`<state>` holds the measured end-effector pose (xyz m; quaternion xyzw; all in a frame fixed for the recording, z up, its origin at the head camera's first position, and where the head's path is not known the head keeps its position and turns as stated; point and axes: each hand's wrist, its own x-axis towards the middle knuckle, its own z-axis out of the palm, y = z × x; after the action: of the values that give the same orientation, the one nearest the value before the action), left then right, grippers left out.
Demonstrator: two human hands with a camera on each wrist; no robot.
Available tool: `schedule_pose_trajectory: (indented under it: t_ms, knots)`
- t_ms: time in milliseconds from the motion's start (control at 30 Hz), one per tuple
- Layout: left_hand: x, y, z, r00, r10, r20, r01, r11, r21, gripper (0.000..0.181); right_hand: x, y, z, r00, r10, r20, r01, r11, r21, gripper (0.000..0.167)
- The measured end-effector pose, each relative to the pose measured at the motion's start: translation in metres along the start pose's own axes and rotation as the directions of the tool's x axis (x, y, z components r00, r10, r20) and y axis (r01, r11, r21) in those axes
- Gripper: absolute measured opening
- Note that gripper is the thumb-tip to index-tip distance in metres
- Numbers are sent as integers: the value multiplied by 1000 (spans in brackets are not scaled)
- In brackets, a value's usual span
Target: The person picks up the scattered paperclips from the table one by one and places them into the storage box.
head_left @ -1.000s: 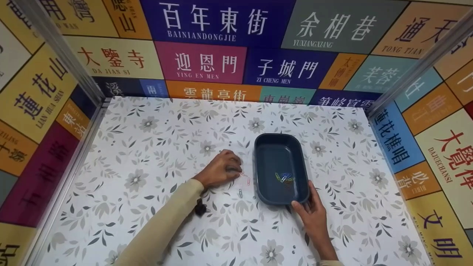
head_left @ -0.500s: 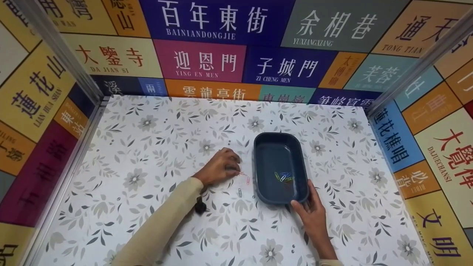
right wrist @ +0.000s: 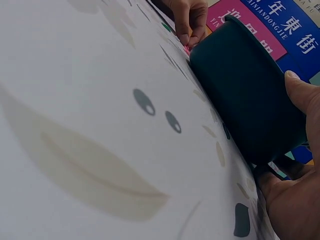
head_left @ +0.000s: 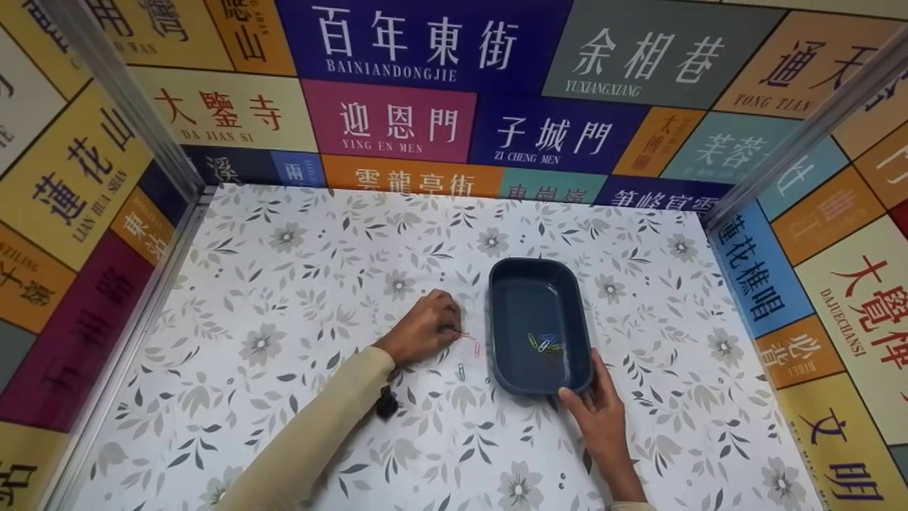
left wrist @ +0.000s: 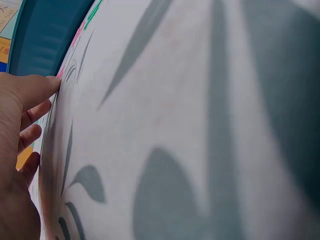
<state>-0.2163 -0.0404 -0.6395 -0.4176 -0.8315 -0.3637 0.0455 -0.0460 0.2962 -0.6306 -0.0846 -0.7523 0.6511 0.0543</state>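
Note:
My left hand (head_left: 425, 328) rests low over the patterned table, thumb and fingertips pinching a pink paper clip (head_left: 465, 335). Just beside it lies a second pink paper clip (head_left: 477, 349), and nearer me a green paper clip (head_left: 461, 372). Several paper clips (head_left: 544, 345), yellow, blue and white among them, are together inside the dark blue rectangular tub (head_left: 499, 319), toward its near end. At the tub's near right corner, my right hand (head_left: 599, 419) grips it, the thumb (right wrist: 300, 92) on the rim and fingers low against the wall. The tub stands upright on the table.
A floral cloth (head_left: 298, 284) covers the tabletop. Panels printed with large characters (head_left: 397, 113) enclose the back and both sides, with metal posts (head_left: 167, 156) at the corners. A small black object (head_left: 386, 404) sits at the left wrist.
Both hands and the tub stay in nearly the same place. The left fingertips shift slightly around the pink paper clip. The head view tilts a little.

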Motion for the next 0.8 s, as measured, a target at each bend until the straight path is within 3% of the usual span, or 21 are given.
schedule_pose_trajectory:
  t_ms: [333,600,800]
  knots:
    - [-2,1,0,999,-15,-30,14,1000,-24,11,1,2,-1,1000,9,16,-9,1000,7,90]
    - [-1,6,-9,991,-129,-25,125,986,-113,7,0,1,0,1000,-16,-2,16,999,30,89]
    - [3,9,-14,988,-156,-12,153,979,-132,5,0,0,-1,1000,-21,0,21,1000,16,89]
